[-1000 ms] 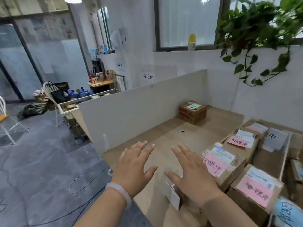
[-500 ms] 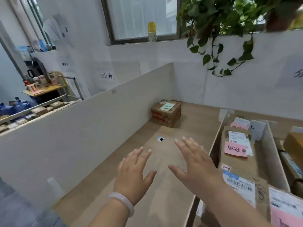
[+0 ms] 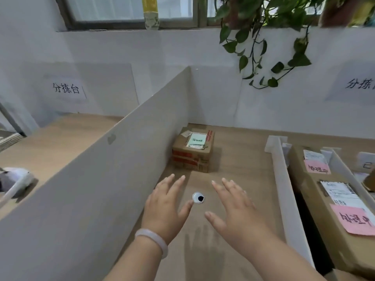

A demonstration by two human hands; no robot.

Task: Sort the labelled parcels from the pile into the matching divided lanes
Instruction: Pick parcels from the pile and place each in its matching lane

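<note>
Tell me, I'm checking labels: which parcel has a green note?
The small box beside the tall divider; the parcels right of it carry pink notes.

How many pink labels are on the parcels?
2. One pink label lies far back in the right-hand lane; the other nearer, at the frame's right edge. More may be hidden.

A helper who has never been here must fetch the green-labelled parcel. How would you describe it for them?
Find the tall white divider running to the back wall; the wide wooden lane lies on its right. Near that lane's far end, beside the divider, one small cardboard box sits alone. Its top label is green, while boxes in the neighbouring lane carry pink labels.
</note>
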